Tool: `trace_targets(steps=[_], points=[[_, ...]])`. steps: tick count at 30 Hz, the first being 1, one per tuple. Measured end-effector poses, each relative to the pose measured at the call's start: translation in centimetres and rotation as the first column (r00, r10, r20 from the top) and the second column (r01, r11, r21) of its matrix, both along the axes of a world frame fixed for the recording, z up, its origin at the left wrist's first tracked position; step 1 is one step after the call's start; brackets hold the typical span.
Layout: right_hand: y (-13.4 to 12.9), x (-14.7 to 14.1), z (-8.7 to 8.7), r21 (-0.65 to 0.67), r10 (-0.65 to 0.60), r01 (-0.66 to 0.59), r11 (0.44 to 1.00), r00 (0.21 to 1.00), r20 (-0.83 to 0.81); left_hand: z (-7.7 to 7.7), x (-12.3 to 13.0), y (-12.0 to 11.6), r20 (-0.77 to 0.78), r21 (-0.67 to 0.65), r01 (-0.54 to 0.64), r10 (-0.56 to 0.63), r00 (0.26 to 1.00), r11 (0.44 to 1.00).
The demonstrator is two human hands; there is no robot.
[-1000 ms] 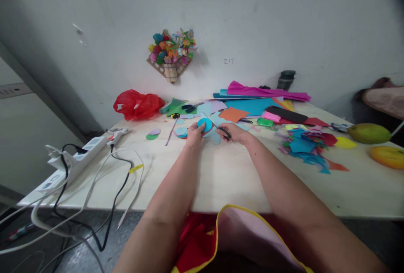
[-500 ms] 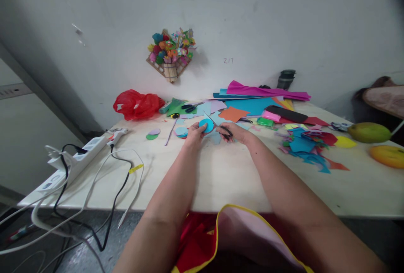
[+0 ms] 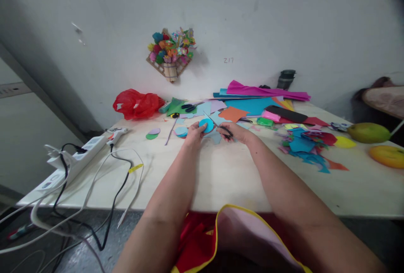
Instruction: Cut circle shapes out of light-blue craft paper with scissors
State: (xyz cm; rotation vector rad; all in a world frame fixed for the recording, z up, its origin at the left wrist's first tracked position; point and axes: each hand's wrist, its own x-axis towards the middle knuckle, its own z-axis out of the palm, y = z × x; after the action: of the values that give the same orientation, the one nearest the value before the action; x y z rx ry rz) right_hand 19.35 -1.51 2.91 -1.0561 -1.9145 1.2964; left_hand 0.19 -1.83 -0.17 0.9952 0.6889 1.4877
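Observation:
My left hand (image 3: 195, 133) pinches a bright blue paper circle (image 3: 206, 125) by its left edge above the table. Dark-handled scissors (image 3: 226, 131) are in my right hand (image 3: 235, 132), fingers wrapped round the handles. Their blades point up and left, beside the circle's right edge; I cannot tell whether they touch it. Left of my left hand lies a small stack of blue paper circles (image 3: 181, 132). Farther left, a lilac and a green circle (image 3: 152, 136) overlap. Light blue paper scraps (image 3: 214, 138) lie beneath my hands.
Coloured paper cuttings (image 3: 303, 144) and two mangoes (image 3: 368, 132) lie to the right. Behind are an orange sheet (image 3: 233, 114), a black phone-like slab (image 3: 286, 114), a second pair of scissors (image 3: 189, 107) and a red plastic bag (image 3: 138, 104). A power strip (image 3: 75, 161) with trailing cables occupies the left edge.

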Motion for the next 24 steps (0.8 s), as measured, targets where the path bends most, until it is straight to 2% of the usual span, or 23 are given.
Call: trace_targets(steps=[10,24], points=[[0.37,0.16,-0.15,-0.029,-0.002,0.001,1.000,1.000,-0.025,-0.23,-0.21,0.27,-0.038,0.038,0.003,-0.002,0.999,0.999],[-0.23,0.05,0.45,-0.001,-0.017,0.017,1.000,1.000,0.013,-0.02,-0.33,0.19,-0.013,0.009,0.011,-0.011,1.000,1.000]])
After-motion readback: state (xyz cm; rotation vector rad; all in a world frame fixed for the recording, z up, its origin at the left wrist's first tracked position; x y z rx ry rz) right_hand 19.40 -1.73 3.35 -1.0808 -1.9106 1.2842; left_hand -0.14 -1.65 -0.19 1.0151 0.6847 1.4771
